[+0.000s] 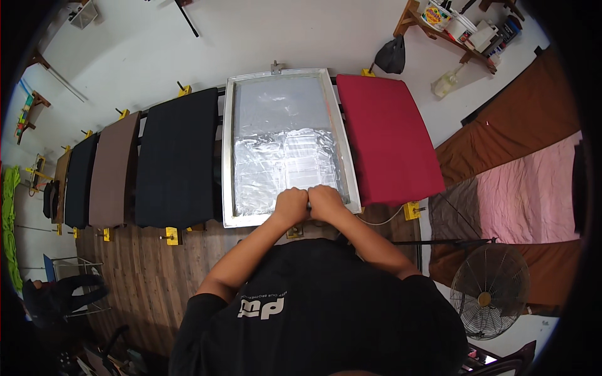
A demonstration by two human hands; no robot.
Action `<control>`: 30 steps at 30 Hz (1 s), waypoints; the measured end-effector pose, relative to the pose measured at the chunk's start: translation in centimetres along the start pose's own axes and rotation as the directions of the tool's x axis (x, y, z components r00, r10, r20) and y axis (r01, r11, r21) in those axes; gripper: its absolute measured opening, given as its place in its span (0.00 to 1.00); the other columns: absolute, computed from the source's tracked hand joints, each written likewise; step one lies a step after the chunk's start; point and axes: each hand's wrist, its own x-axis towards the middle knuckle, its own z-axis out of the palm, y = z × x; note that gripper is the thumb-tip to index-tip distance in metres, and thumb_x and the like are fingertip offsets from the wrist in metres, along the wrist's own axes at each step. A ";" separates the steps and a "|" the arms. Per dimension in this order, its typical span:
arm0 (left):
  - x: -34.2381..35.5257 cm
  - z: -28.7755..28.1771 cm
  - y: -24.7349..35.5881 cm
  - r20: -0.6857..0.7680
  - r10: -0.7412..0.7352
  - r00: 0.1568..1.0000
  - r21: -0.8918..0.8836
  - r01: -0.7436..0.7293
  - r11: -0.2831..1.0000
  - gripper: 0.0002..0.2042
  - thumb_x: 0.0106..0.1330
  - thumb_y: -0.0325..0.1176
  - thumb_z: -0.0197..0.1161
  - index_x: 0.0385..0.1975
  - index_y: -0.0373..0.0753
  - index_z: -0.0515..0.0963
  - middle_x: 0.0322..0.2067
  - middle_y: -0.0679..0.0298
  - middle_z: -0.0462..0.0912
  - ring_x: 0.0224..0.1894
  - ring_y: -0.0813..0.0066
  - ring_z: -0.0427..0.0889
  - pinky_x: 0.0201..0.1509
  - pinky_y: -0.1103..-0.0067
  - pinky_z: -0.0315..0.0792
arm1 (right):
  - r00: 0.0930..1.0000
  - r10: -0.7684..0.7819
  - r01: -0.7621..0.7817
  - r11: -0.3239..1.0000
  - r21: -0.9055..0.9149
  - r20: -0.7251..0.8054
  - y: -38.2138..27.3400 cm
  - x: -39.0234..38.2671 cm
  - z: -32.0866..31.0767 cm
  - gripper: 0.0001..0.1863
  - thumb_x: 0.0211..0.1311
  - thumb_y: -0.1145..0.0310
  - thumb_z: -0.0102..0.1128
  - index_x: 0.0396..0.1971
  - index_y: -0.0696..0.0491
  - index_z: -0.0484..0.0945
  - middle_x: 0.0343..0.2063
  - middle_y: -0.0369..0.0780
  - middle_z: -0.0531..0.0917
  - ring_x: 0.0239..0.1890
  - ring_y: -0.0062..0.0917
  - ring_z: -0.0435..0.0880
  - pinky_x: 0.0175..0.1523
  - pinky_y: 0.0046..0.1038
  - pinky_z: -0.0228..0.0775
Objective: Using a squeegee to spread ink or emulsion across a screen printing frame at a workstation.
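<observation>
An aluminium-framed printing screen (228, 144) lies on the long row of platens, with plain grey mesh (282, 100) at its far half and a shiny, wrinkled silvery layer (263, 156) over the near half. My left hand (291, 203) and my right hand (325, 199) are closed side by side over the screen's near part. Both grip something mostly hidden under the fingers; a small dark piece shows between them, too little to name. A red cloth-covered platen (389, 138) lies right of the screen, a black one (175, 156) left of it.
More covered platens (113, 169) on yellow clamps extend leftward. A standing fan (483, 297) is at lower right, below hanging brown and pink fabric (520, 194). A wall shelf (439, 31) holds tubs and bottles. Another person (63, 294) in dark clothes is at lower left.
</observation>
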 end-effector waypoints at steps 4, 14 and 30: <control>1.8 -0.3 -1.0 0.073 -0.016 0.997 0.069 0.011 0.998 0.13 0.48 0.40 0.70 0.26 0.36 0.84 0.28 0.48 0.86 0.34 0.49 0.88 0.42 0.61 0.83 | 0.996 -0.068 0.069 0.997 -0.018 0.064 1.0 1.9 0.0 0.13 0.41 0.70 0.67 0.30 0.60 0.86 0.32 0.55 0.86 0.38 0.49 0.87 0.46 0.46 0.80; 5.2 -1.0 -3.1 -0.113 0.023 0.993 0.078 -0.014 0.997 0.07 0.48 0.29 0.66 0.27 0.36 0.85 0.29 0.49 0.86 0.34 0.50 0.86 0.41 0.61 0.81 | 0.960 -0.204 0.200 0.979 -0.039 -0.194 3.0 6.5 -0.2 0.08 0.43 0.73 0.66 0.28 0.57 0.84 0.31 0.51 0.86 0.37 0.47 0.86 0.44 0.44 0.80; 1.5 2.0 -1.8 -0.275 -0.011 0.961 -0.039 0.000 0.999 0.13 0.47 0.35 0.70 0.29 0.36 0.80 0.30 0.51 0.82 0.33 0.48 0.84 0.40 0.60 0.79 | 0.951 -0.180 0.178 0.984 -0.032 -0.250 2.3 3.4 3.6 0.13 0.45 0.73 0.65 0.34 0.58 0.80 0.35 0.49 0.83 0.41 0.45 0.84 0.46 0.45 0.78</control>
